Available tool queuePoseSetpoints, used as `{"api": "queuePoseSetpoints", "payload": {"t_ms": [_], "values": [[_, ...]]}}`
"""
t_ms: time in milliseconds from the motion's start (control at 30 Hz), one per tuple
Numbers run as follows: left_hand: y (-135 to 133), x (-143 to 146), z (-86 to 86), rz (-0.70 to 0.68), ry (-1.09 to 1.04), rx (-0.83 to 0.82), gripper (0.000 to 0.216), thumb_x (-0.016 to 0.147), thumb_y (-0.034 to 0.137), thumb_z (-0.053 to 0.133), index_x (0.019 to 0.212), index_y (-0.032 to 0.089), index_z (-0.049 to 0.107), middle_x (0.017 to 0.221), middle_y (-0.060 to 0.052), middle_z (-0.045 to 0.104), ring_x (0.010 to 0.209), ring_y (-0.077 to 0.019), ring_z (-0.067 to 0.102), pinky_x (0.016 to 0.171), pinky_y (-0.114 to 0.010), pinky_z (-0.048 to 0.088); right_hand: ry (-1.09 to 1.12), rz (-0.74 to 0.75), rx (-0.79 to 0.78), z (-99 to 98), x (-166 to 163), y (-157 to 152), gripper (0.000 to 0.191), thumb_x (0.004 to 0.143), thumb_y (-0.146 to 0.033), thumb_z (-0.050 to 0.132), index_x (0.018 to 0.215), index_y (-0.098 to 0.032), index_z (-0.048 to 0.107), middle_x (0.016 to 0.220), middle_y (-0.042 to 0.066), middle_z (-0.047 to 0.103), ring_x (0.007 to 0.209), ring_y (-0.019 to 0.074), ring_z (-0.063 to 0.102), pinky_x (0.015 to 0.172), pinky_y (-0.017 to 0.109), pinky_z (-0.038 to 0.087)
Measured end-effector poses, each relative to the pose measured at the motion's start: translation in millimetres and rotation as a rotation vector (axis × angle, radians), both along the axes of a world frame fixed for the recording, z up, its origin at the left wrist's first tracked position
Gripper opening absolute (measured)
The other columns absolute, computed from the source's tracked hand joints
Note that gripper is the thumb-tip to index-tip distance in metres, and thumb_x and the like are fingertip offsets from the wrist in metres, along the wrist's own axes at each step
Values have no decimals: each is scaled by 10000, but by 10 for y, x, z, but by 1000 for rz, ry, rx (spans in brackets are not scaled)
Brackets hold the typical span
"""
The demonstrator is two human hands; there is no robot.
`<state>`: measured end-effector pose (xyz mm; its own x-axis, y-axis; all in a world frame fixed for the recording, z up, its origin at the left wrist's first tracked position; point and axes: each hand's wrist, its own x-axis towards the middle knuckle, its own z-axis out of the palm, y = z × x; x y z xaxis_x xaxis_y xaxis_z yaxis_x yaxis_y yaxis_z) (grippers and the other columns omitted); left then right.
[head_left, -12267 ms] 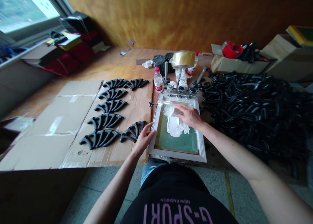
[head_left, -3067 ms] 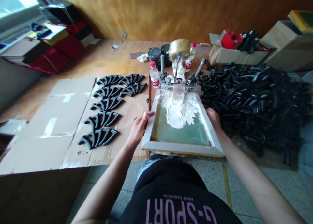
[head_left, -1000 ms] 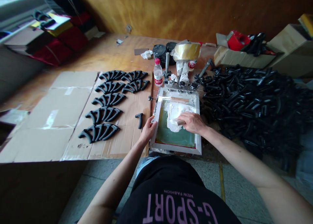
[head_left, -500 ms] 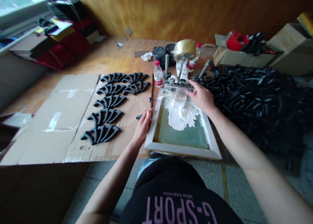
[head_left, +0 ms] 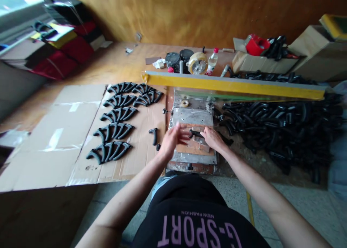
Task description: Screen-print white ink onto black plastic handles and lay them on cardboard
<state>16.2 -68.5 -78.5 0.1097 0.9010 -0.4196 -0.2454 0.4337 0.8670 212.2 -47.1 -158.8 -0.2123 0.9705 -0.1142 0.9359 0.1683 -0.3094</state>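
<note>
My right hand (head_left: 213, 138) pinches one end of a black curved handle (head_left: 196, 133) over the jig. That jig is a paint-stained metal base plate (head_left: 189, 115) with an orange-brown board on it. My left hand (head_left: 173, 139), holding nothing, has its fingers stretched toward the handle's other end. Above the plate the screen-printing frame (head_left: 233, 87) is tilted up, its yellow front edge facing me. On the cardboard to the left, a single black handle (head_left: 154, 136) lies near my left hand, with a small dark piece (head_left: 158, 147) beside it.
Rows of black handles (head_left: 114, 131) lie fanned on the cardboard sheet (head_left: 67, 150). A large heap of black handles (head_left: 271, 128) spreads on the right. Behind the frame stand dark tins (head_left: 172, 59), a tape roll (head_left: 197, 63) and a bottle (head_left: 213, 61). A tape ring (head_left: 184, 103) lies on the plate.
The screen frame has swung up from flat, uncovering the plate. My right hand has come down from the squeegee area to a handle on the jig; my left hand has moved right, off the frame's side.
</note>
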Motion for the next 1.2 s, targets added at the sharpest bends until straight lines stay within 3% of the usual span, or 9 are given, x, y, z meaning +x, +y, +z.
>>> {"api": "queuePoseSetpoints", "payload": {"t_ms": [100, 233, 367, 500, 600, 700, 933, 1067, 1200], "values": [[-461, 170, -445, -107, -136, -307, 570, 800, 682, 551, 1094, 196, 590, 1042, -140, 708, 798, -233, 693, 588, -319, 547, 141, 40, 35, 126, -326, -253, 140, 968, -201, 439, 893, -190, 557, 899, 109, 669, 851, 223, 633, 732, 307, 454], [-523, 58, -701, 117, -63, -270, 423, 800, 590, 605, 909, 185, 547, 862, -54, 674, 678, -148, 656, 576, -258, 538, 338, 245, 34, 238, -442, -371, 157, 962, -205, 456, 837, -215, 551, 858, 40, 651, 774, 171, 614, 701, 272, 454], [-177, -707, -808, 132, 516, -150, 362, 888, 541, 465, 908, 184, 518, 826, -50, 674, 631, -141, 656, 520, -227, 505, 203, 3, 132, 41, 259, 0, 104, 904, -174, 515, 942, -194, 609, 992, 98, 656, 924, 219, 626, 820, 330, 468], [46, -1410, -983, 111, 944, -283, 323, 901, 465, 455, 904, 158, 555, 637, -52, 636, 548, -183, 638, 563, -294, 505, -192, -171, -128, -392, 998, 223, 554, 775, -48, 560, 1322, -128, 523, 1078, 205, 642, 986, 298, 640, 806, 376, 477], [78, -1510, -1095, 72, 1058, -321, 295, 859, 422, 537, 886, 134, 597, 603, -91, 639, 628, -257, 674, 645, -353, 500, -265, -154, -188, -499, 1206, 170, 666, 762, -10, 501, 1393, -220, 492, 1072, 165, 654, 916, 268, 667, 766, 357, 484], [103, -1446, -1093, 33, 1126, -269, 303, 835, 419, 574, 901, 129, 631, 694, -137, 682, 829, -304, 696, 756, -370, 487, -189, -225, 26, -317, 1220, 142, 519, 813, -127, 542, 1316, -251, 574, 1103, 147, 633, 869, 260, 662, 740, 364, 488], [630, -1200, -432, -27, 985, 27, 502, 887, 599, 437, 964, 159, 667, 640, -77, 658, 620, -221, 658, 624, -317, 488, 527, -82, 233, -25, 537, 93, 232, 894, -352, 566, 1017, -229, 720, 945, 51, 653, 897, 214, 634, 836, 359, 512], [863, -678, 278, 148, 410, 473, 607, 915, 667, 299, 1169, 201, 593, 687, -33, 655, 481, -124, 564, 499, -245, 452, 360, 111, 248, -213, 60, -53, 300, 940, -223, 487, 1112, -255, 731, 941, 66, 605, 885, 197, 596, 831, 328, 497], [651, -373, 642, 184, 199, 552, 574, 924, 643, 323, 1095, 191, 634, 666, -26, 616, 521, -124, 561, 503, -245, 452, 112, 232, 260, -269, 81, -141, 339, 897, -159, 518, 1142, -272, 724, 943, 84, 623, 966, 242, 560, 890, 378, 462]]}}
